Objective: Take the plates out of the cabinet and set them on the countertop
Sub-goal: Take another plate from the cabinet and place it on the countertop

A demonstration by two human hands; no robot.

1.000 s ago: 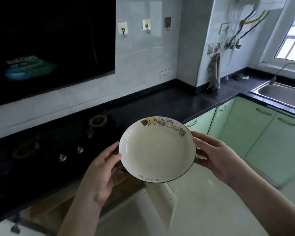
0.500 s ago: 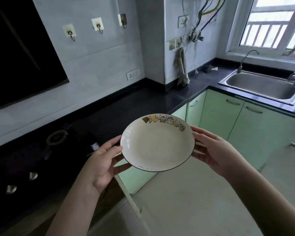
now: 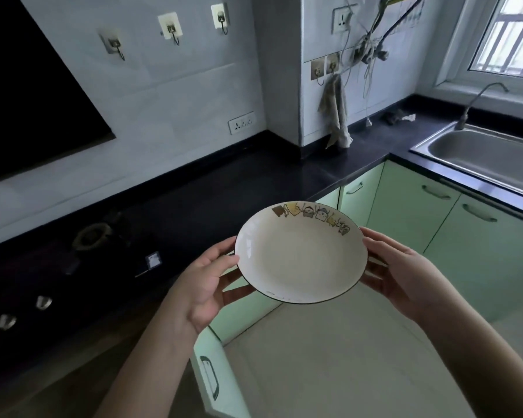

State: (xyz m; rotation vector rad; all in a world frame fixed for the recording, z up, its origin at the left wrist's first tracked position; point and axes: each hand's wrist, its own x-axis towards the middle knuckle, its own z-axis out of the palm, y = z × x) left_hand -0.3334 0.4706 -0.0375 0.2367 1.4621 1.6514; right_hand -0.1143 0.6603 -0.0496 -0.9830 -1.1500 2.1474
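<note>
I hold a white plate (image 3: 299, 254) with a dark rim and small cartoon pictures along its far edge. It hangs level in the air just in front of the black countertop (image 3: 233, 188). My left hand (image 3: 206, 285) grips its left edge, thumb on top. My right hand (image 3: 405, 273) grips its right edge. Below my left arm, a light green cabinet door (image 3: 215, 375) stands swung open; the cabinet's inside is hidden.
A dark gas hob (image 3: 58, 267) with knobs fills the countertop's left part. A steel sink (image 3: 483, 158) with a tap sits at the right under the window. A cloth (image 3: 335, 113) hangs from a wall hook. Green cabinet doors (image 3: 465, 236) line the corner.
My view has swung right, from the hob toward the corner and sink. The plate stays in both hands and has moved right along the countertop's front.
</note>
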